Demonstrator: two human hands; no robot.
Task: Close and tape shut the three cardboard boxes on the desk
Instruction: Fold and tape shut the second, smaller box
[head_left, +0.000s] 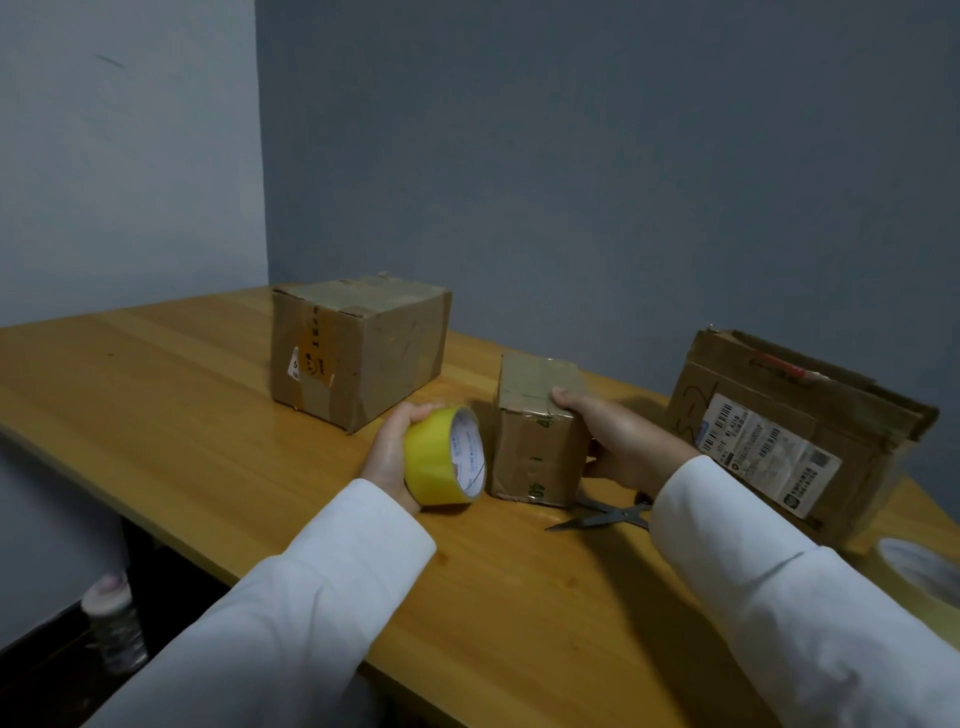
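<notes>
1. Currently the left hand (389, 457) is wrapped around the yellow tape roll (444, 457), fingers curled over its outer band, roll held on edge just above the desk (182, 415)
2. Right hand (613, 441) grips the small box (537, 431): fingers over the top front edge, thumb low on its right side. Box sits centre of the desk, flaps down, old tape across the top
3. Large box (358, 353) stands behind and left, well apart from the hands, top flaps folded flat; whether it carries fresh tape can't be told from here
4. Third box (789, 426), with a shipping label, leans at the right end of the desk, top looks ragged and not squarely closed
5. Scissors (602, 514) lie on the desk just in front of the small box, partly under the right forearm. A pale roll-shaped item (919, 566) sits at the far right edge, blurred
6. Step in hand, as judged: steadying the small box for taping. No free tape end is visible on the roll
7. Next move calls for finding and peeling the tape end, sticking it on one side of the box, pulling across the top seam while the right hand keeps the flaps down, then reaching for the scissors to cut
8. Risk: light box may slide or tip when the tape is pulled
</notes>
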